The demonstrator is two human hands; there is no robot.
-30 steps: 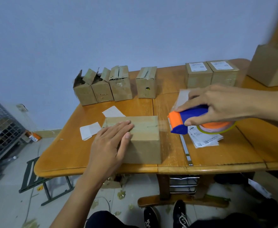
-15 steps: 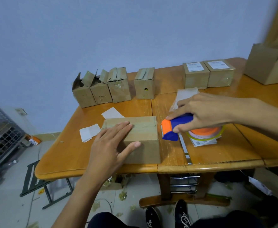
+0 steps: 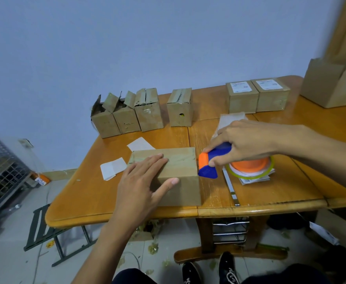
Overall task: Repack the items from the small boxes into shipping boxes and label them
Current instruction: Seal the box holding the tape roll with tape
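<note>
A closed cardboard shipping box [image 3: 183, 167] sits near the table's front edge, with tape along its top seam. My left hand [image 3: 141, 181] lies flat on its top, fingers straight, thumb down the front face. My right hand [image 3: 241, 143] grips a blue and orange tape dispenser [image 3: 209, 163], whose orange head touches the box's right edge. Several small worn boxes [image 3: 127, 115] stand in a row at the back left, some with open flaps. Two labelled boxes [image 3: 257, 97] stand at the back right.
The wooden table [image 3: 270, 193] carries white label sheets [image 3: 113, 168] left of the box and printed papers [image 3: 254, 178] under the dispenser. A larger open carton [image 3: 329, 85] stands at the far right. A wire cage [image 3: 2, 171] is on the floor at left.
My right hand has brought the tape dispenser leftward until its head meets the box's right edge. My left thumb has slid off the top and down onto the front face.
</note>
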